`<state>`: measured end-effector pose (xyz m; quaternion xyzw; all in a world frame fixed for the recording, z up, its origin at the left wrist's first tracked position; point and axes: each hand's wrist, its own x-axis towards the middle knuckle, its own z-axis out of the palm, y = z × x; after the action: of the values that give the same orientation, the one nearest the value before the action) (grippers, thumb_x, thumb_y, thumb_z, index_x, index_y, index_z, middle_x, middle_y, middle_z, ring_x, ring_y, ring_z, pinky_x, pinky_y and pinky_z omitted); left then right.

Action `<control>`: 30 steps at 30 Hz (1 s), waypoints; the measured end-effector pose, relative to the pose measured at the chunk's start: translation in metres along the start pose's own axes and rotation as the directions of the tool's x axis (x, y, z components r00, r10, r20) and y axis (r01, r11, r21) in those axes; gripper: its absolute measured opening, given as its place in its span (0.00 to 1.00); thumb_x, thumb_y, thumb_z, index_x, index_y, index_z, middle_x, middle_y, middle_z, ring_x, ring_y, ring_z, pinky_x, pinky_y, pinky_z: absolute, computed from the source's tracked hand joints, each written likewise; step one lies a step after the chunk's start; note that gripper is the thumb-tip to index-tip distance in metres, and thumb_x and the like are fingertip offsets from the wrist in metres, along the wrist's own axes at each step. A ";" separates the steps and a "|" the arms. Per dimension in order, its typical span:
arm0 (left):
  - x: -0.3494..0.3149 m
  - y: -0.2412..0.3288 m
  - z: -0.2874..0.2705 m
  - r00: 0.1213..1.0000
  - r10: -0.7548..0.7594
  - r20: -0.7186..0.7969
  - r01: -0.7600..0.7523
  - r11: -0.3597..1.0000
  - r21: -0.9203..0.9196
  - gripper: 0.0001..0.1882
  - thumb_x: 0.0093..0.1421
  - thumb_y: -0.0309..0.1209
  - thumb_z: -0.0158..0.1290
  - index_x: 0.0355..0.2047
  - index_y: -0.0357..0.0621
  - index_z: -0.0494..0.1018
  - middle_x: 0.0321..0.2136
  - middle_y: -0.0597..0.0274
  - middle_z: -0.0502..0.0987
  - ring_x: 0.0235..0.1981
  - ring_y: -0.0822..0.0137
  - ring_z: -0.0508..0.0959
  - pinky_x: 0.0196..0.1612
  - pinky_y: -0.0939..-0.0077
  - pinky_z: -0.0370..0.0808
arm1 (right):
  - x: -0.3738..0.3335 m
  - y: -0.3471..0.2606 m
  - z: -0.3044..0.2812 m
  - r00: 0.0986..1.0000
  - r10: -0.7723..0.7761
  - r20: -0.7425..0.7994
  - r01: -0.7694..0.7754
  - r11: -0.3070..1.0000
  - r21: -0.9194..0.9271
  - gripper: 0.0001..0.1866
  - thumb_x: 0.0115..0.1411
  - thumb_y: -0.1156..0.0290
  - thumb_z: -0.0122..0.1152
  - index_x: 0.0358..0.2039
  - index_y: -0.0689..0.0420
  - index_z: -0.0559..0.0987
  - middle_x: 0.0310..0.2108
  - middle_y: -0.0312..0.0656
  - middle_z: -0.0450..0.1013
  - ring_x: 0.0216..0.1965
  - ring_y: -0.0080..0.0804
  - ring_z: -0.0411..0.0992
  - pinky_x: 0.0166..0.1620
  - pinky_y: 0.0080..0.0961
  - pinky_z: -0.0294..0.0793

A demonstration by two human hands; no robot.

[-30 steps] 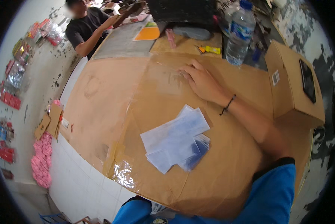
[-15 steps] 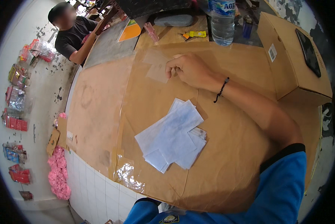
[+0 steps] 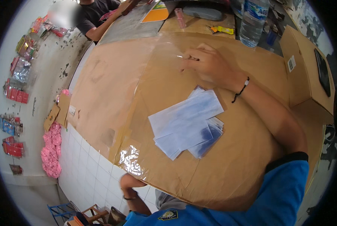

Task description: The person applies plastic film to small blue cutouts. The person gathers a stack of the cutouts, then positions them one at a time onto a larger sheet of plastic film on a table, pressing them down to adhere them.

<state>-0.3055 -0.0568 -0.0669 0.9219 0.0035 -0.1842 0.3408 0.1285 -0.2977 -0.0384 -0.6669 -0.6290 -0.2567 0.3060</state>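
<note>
Person's R hand (image 3: pixel 213 67) approx 1 o'clock of paper pile (image 3: pixel 185 122), apart from it; fingers curled, can't tell if pinching anything. Pile: bluish-white slips, overlapping askew on cardboard tabletop (image 3: pixel 236 165). L hand (image 3: pixel 130 181) approx 7-8 o'clock of pile, by near edge, fingers partly hidden, grip unclear. Bottle (image 3: pixel 253 24) 1 o'clock; box (image 3: pixel 299 81) w/ phone (image 3: pixel 322 71) 2 o'clock.

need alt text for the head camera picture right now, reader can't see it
A person's right hand, fingers bent, is over a cardboard-covered table, beyond a loose pile of pale blue-white papers. The left hand is partly hidden at the table's near edge. To the right are a water bottle and a cardboard box with a phone on it.
</note>
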 end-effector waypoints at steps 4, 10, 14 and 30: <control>0.031 0.011 -0.040 0.936 0.056 0.347 0.023 0.975 -0.220 0.17 0.60 0.30 0.64 0.49 0.40 0.80 0.46 0.55 0.82 0.48 0.58 0.80 0.52 0.68 0.74 | -0.001 -0.004 -0.005 0.995 0.102 0.006 -0.102 0.994 0.036 0.12 0.55 0.83 0.57 0.37 0.54 0.82 0.36 0.38 0.73 0.39 0.37 0.74 0.46 0.36 0.73; 0.023 -0.002 -0.041 0.890 -0.117 0.440 0.249 0.934 -0.256 0.10 0.67 0.28 0.54 0.46 0.40 0.81 0.36 0.61 0.86 0.41 0.67 0.84 0.47 0.72 0.78 | -0.001 -0.005 -0.007 0.951 0.281 0.129 -0.301 0.934 0.190 0.09 0.59 0.81 0.61 0.40 0.59 0.81 0.38 0.43 0.72 0.38 0.42 0.73 0.44 0.32 0.73; 0.014 0.024 -0.061 0.866 -0.177 0.469 0.308 0.926 -0.218 0.12 0.68 0.29 0.54 0.48 0.40 0.80 0.35 0.61 0.86 0.39 0.67 0.85 0.44 0.73 0.79 | -0.003 -0.006 -0.005 0.926 0.348 0.145 -0.374 0.899 0.230 0.05 0.63 0.79 0.60 0.39 0.61 0.80 0.38 0.45 0.71 0.38 0.43 0.74 0.42 0.33 0.73; 0.193 -0.062 -0.192 0.875 0.186 -0.446 0.079 0.856 0.511 0.33 0.72 0.54 0.41 0.71 0.52 0.60 0.72 0.49 0.55 0.73 0.49 0.55 0.72 0.47 0.50 | 0.001 -0.006 -0.010 0.871 0.435 0.228 -0.479 0.856 0.194 0.05 0.64 0.79 0.58 0.39 0.61 0.80 0.37 0.44 0.70 0.33 0.35 0.73 0.37 0.27 0.73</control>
<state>-0.0691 0.0885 -0.0374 0.9949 0.0121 0.0660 0.0755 0.1228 -0.3044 -0.0305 -0.7747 -0.5031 -0.0373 0.3812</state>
